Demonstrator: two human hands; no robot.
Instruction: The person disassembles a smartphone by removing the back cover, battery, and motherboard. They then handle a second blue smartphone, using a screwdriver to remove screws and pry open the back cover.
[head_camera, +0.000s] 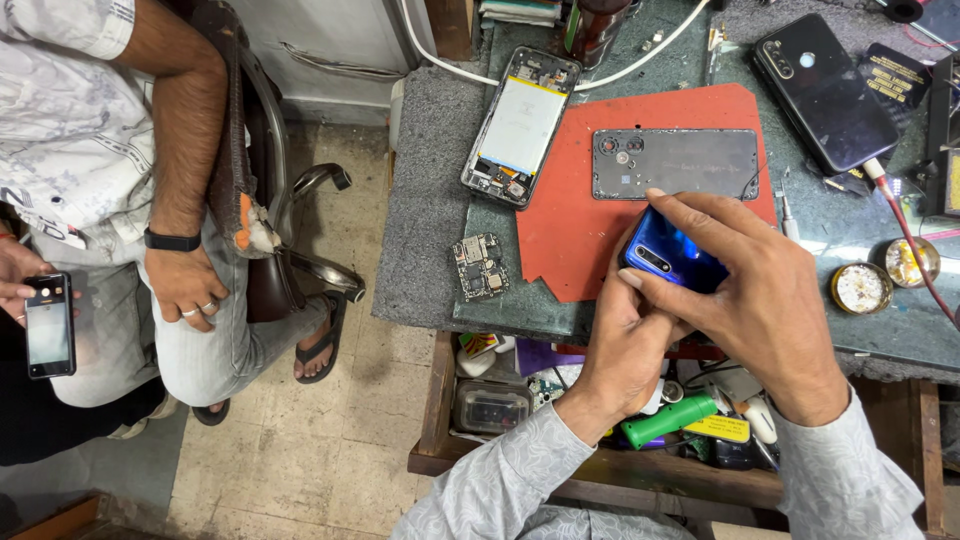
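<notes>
Head view: both my hands, left hand (625, 345) and right hand (745, 285), have fingers clamped on a blue phone (672, 255) above the red mat (560, 230).

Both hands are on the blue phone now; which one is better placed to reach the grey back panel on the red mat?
Right, probably: the right hand lies over the glossy blue phone, its fingertips beside the grey rectangular back panel. The left hand cradles the phone from below.

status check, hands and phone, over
Left hand and right hand both grip blue phone over red mat. Black back cover lies just beyond. Nothing blocking.
</notes>
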